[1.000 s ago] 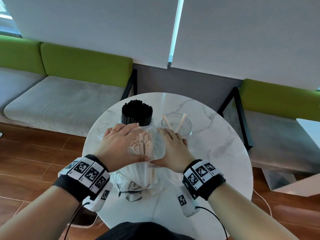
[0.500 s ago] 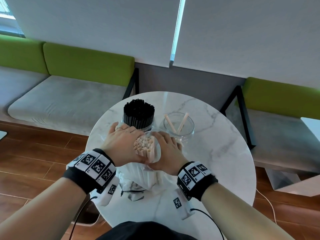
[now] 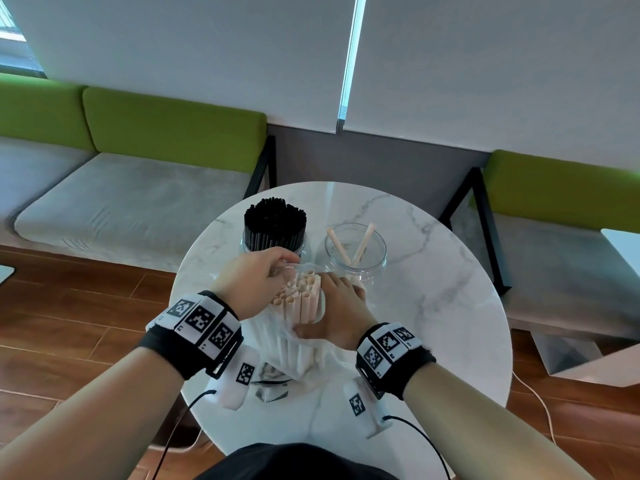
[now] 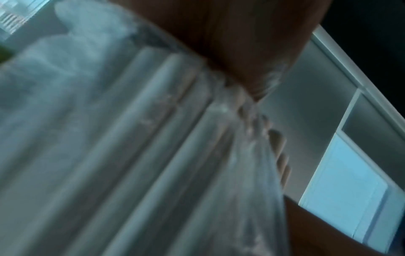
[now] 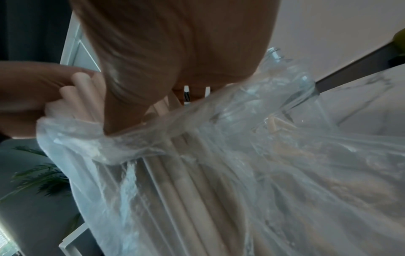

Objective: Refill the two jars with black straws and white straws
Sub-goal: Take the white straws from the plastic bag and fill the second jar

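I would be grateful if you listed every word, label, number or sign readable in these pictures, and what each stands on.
No readable words, brand names or numbers.
Left wristband: black-and-white square marker patterns, plus tiny characters too small to read.
Right wristband: the same kind of markers, tiny characters unreadable.
Plastic bag, white straws and both jars: no print visible.

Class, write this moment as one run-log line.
left hand pulls bag open | right hand grips white straws | right jar nearly empty
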A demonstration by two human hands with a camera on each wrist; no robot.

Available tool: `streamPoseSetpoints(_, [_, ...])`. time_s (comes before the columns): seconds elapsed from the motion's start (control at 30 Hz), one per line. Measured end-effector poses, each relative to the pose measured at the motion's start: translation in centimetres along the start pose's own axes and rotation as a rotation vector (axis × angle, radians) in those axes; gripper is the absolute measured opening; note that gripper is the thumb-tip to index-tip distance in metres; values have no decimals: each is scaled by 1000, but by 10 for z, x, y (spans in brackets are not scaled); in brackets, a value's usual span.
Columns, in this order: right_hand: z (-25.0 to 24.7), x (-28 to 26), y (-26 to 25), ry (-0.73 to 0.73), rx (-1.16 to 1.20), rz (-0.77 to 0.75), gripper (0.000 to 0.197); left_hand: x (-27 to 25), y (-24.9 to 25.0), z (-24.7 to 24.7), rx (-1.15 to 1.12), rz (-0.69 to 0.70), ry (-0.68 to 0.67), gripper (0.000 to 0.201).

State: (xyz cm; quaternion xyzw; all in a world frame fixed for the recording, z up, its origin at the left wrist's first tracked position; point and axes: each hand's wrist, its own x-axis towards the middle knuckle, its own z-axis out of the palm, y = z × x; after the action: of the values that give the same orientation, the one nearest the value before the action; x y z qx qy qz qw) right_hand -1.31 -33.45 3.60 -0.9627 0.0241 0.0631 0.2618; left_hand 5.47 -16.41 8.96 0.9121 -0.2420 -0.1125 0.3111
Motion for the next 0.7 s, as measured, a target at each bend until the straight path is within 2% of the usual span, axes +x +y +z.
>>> streamPoseSetpoints(0.1, [-2,0,4,-41,-42,-3,87,3,5,0,-105,2,65,16])
streamPoseSetpoints(0.23, [-5,-6,5,-50,-90,8,79,3,-1,-9,-137,-52,130,13])
streamPoseSetpoints(0.3, [-5,-8,7,-37,-93,21,76,4,-14,-15,-98,-111,104,14])
streamPoseSetpoints(0.4, [-5,-9,8,-32,-91,31,70,6,-30,-22,-60,-186,-7,31])
streamPoseSetpoints(0.47, [-4,-9,7,-33,-93,23,67,8,-37,-23,-108,-211,-16,28])
streamPoseSetpoints(0.63, [-2,-8,8,-35,-77,23,67,8,-33,-17,-609,-396,-30,19])
streamPoseSetpoints(0.7, [-2,-9,8,-36,-93,29,67,5,-36,-14,-685,-414,-32,17])
